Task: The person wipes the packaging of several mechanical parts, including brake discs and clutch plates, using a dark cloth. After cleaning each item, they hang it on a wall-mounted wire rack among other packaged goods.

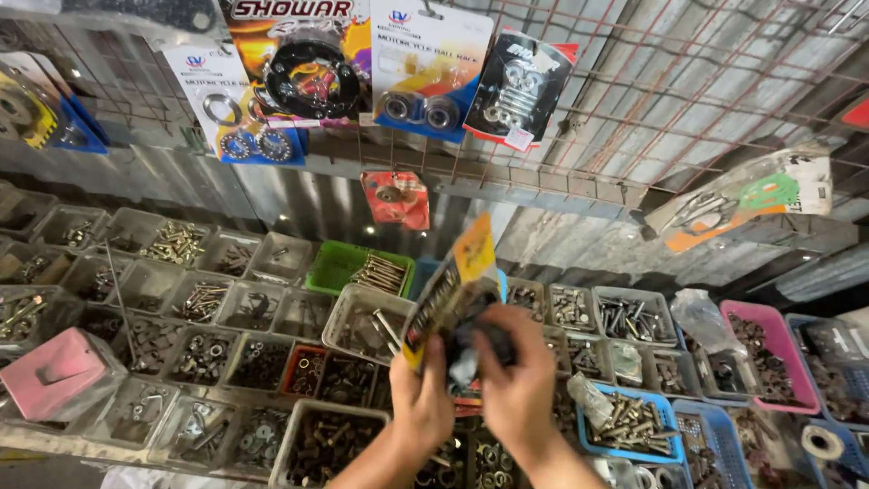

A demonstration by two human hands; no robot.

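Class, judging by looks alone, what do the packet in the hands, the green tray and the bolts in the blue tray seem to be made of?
Packet: glossy printed plastic film, probably; it crinkles and reflects.
Green tray: moulded plastic, evenly coloured.
Bolts in the blue tray: metal, likely plated steel; dull silvery shine.

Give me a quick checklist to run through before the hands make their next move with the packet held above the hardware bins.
1. Left hand on the yellow and black packet: ok, fingers wrap its lower edge.
2. Right hand on the same packet: ok, it grips the dark lower part.
3. Packet clear of the bins: ok, it is held above the small trays.
4. Packet sealed or open: cannot tell, the hands cover that end.
5. Contents of the packet: cannot tell, hidden.
6. Wire grid above holding hung packs: ok, in view, with bare mesh to the right.
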